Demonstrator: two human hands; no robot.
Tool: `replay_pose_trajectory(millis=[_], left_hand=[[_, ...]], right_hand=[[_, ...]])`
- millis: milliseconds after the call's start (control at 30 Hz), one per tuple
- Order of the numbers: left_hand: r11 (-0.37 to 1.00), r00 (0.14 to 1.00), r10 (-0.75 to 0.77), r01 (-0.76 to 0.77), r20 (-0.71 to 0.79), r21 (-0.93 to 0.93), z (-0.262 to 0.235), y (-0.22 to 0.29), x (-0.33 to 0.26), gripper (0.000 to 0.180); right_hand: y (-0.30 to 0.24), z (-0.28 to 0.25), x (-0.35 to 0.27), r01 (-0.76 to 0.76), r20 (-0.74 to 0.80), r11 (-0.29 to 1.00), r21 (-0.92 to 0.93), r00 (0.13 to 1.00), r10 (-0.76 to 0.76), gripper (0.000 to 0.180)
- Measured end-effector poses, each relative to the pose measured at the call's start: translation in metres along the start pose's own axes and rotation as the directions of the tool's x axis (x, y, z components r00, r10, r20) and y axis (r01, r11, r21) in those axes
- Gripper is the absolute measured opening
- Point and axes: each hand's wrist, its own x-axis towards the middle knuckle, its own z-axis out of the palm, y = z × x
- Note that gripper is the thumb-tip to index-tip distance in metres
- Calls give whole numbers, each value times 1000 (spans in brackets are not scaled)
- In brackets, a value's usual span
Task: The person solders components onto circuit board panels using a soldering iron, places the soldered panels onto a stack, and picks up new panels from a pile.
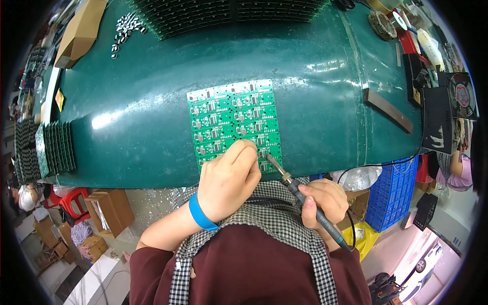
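A green panel of small circuit boards (212,121) lies flat near the table's front edge, chips and solder points showing across its rows. My right hand (325,202) is wrapped round the dark handle of a soldering iron (295,189), whose metal tip reaches the panel's lower right part. Over the panel's lower middle is my left hand (229,175), with a blue band on its wrist. Its fingers are pinched together close to the iron's tip, and whatever they hold is hidden. The hand also covers some of the lower boards.
Large stacks of green boards (203,18) stand at the far edge, with another rack of boards (58,147) at the left. Small black-and-white parts (126,30) lie beside a cardboard box (84,33). A dark metal bar (388,111) rests at right, near a black box (437,119).
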Motion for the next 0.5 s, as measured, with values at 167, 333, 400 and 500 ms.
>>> replay_pose_trajectory(millis=[167,333,400,500], left_hand=[[1000,1000,6,-6,14,6,2,1,1,13],[1000,1000,18,-18,17,-9,-1,4,-3,14],[1000,1000,9,-9,25,-25,-1,6,-8,14],[999,999,20,-19,28,-48,1,4,-10,16]], right_hand=[[-3,0,-1,2,-7,1000,2,1000,-2,11],[-6,-6,-9,22,-24,1000,-22,999,-22,11],[-6,-10,-13,31,-40,999,-28,999,-32,12],[-7,-10,-14,23,-24,1000,-6,999,-24,12]])
